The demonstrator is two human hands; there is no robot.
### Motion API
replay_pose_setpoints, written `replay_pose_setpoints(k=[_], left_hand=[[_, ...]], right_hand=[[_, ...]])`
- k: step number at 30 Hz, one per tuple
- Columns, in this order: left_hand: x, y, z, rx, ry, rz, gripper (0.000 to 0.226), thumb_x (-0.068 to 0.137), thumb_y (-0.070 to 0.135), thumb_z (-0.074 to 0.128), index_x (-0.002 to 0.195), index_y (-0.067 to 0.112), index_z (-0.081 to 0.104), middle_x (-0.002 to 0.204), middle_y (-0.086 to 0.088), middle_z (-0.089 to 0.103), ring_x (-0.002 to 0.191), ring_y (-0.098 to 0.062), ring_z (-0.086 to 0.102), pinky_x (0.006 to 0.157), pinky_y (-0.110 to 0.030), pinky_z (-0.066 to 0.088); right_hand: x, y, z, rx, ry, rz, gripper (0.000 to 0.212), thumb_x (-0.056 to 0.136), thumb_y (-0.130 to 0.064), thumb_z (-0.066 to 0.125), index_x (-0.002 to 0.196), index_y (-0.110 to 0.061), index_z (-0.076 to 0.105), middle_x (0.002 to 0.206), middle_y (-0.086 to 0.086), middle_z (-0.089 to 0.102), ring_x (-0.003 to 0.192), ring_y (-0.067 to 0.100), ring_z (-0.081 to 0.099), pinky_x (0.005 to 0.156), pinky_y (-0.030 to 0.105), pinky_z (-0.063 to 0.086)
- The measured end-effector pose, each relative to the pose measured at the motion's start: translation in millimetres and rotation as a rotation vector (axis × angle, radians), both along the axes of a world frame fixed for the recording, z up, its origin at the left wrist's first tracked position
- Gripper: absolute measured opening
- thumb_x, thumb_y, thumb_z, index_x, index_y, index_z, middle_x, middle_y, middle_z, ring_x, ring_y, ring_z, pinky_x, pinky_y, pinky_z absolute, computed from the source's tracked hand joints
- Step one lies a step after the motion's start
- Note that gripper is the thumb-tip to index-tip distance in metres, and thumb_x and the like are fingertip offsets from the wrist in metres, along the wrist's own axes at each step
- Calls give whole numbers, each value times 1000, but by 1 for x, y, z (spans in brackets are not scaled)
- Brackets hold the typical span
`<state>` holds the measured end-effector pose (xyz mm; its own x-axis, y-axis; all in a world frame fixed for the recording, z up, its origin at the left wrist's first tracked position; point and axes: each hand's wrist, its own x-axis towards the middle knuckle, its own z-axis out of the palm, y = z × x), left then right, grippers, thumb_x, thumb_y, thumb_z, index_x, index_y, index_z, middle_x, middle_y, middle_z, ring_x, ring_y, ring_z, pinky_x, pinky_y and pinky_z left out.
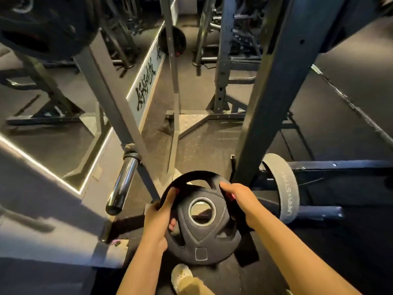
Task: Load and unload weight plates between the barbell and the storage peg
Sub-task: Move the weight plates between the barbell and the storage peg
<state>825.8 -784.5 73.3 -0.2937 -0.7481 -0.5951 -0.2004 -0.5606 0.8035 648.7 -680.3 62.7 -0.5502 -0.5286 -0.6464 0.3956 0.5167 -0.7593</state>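
Near the middle of the scene, above the dark floor [212,145], a black weight plate [201,237] is held flat-faced toward the camera. The left hand [158,216] has its grip curled around the plate's left rim, fingers through a handle slot; the right hand [238,198] grips its upper right rim. Just left, the bare chrome barbell sleeve [123,184] points nearward. Right, another plate [285,188] stands on edge by the rack upright [272,103].
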Motion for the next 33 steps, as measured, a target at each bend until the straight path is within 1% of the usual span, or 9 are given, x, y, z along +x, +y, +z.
replay_pose_setpoints(k=[5,10,12,14,16,19,24,29,33], left_hand=[[-57,92,-26,58,19,-194,61,72,60,71,108,11,68,66,-7,59,48,-15,45,44,-25,35],[-127,213,-42,58,-12,-412,70,73,59,72,107,-1,65,73,-14,60,47,-18,51,46,-29,41],[-159,257,-43,51,-12,-518,58,74,55,71,99,3,69,84,-14,72,67,-27,68,69,-42,58],[-190,299,-42,9,-28,-627,40,80,48,70,92,10,72,86,-9,75,86,-27,71,91,-47,54],[-219,341,-36,14,7,-724,31,86,41,67,93,11,71,74,1,74,72,-14,70,77,-33,58],[-254,401,-23,44,61,-829,26,91,37,63,93,11,68,55,7,64,43,-3,56,43,-17,42],[-307,462,-31,29,-14,-928,50,84,53,65,101,6,65,83,-15,68,64,-19,61,49,-26,44],[-368,500,-50,30,-92,-1030,62,79,64,63,89,3,63,65,-7,57,55,-18,55,50,-29,39],[-438,541,-70,123,-83,-1105,66,79,63,64,99,0,67,85,-15,71,72,-26,67,62,-33,49]], right_hand=[[-49,115,-28,43,-95,-196,78,56,-60,73,119,-13,65,109,9,69,100,31,64,98,48,48],[-89,266,-34,82,-174,-388,41,84,-37,69,116,-9,66,105,9,71,101,27,65,101,45,46],[-103,327,-32,81,-167,-466,49,83,-44,70,117,-9,66,108,8,70,101,28,65,100,45,47],[-116,380,-31,77,-146,-579,60,77,-52,73,118,-9,64,110,8,68,100,28,65,96,44,50],[-127,430,-25,69,-105,-665,69,65,-62,75,110,-11,67,107,8,69,98,28,66,94,44,52],[-142,495,-24,31,-109,-802,89,40,-69,79,108,-12,70,104,9,73,98,30,68,95,47,51],[-159,563,-19,10,-141,-938,73,58,-63,79,111,-14,68,110,8,69,101,29,65,97,46,49],[-198,607,-37,44,-154,-993,51,78,-55,71,103,-11,69,106,8,69,100,27,64,98,45,47],[-251,650,-53,80,-150,-1041,49,84,-54,65,103,-9,68,104,10,69,95,25,64,81,37,49]])
